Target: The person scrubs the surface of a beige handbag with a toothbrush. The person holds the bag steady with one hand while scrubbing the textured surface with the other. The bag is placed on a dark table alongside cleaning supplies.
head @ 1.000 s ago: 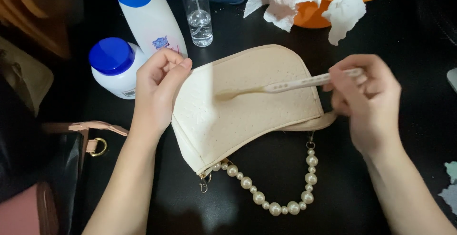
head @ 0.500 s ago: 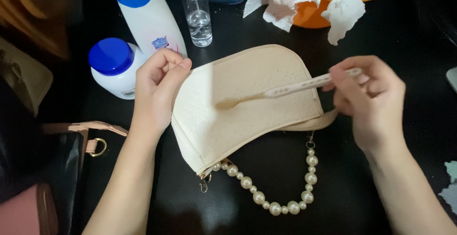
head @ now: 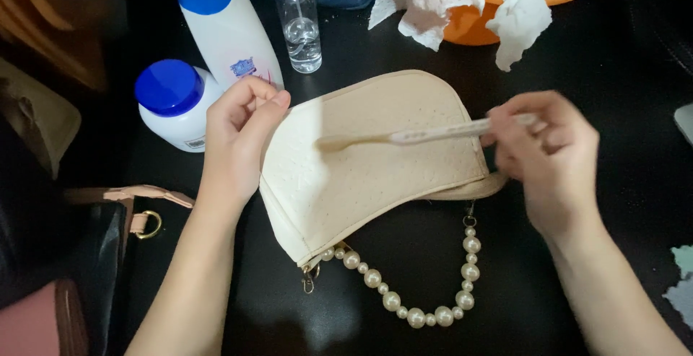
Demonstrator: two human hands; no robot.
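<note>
Right hand (head: 552,157) grip pinching toothbrush (head: 419,136) on cream dotted purse (head: 368,168) with pearl strap (head: 433,316); left hand (head: 242,136) grip clamping purse edge.

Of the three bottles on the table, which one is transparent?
The small clear bottle with the pink cap, standing farthest right. The tall white bottle and the short white jar are opaque with blue caps.

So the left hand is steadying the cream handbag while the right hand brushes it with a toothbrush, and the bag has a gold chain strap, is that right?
Not quite. The head view shows a strap of pearl beads, not a gold chain. The rest holds: the left hand steadies the cream handbag while the right hand brushes it with a toothbrush.
</note>
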